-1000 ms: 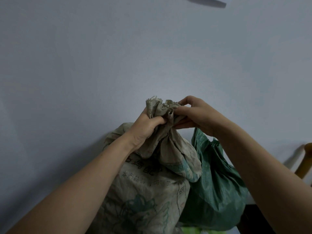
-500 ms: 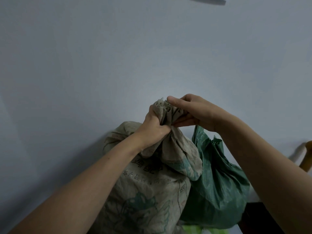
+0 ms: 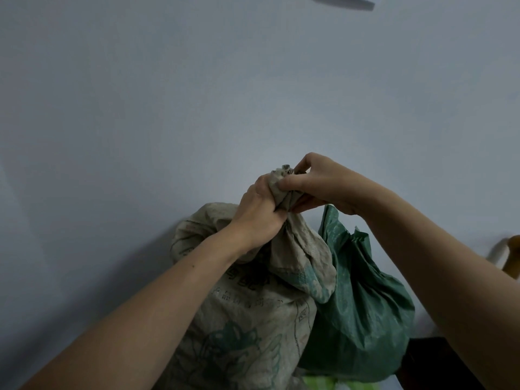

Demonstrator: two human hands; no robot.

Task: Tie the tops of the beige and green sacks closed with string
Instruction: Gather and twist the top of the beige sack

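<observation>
The gathered neck of the beige sack (image 3: 247, 311) is clenched by the left hand (image 3: 260, 212) and pinched by the right hand (image 3: 318, 182). No string is seen; the green sack (image 3: 363, 299) appears untied.

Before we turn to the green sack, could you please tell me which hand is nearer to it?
Right. The right hand pinches the gathered top of the beige sack, just above the green sack; the left hand grips that neck on the far side.

Beige sack (image 3: 253, 319): two rows of dark printed characters cross its upper front, above a green printed motif. Creases and blur leave no character legible. A small boxed mark at its right edge is likewise unreadable.
</observation>
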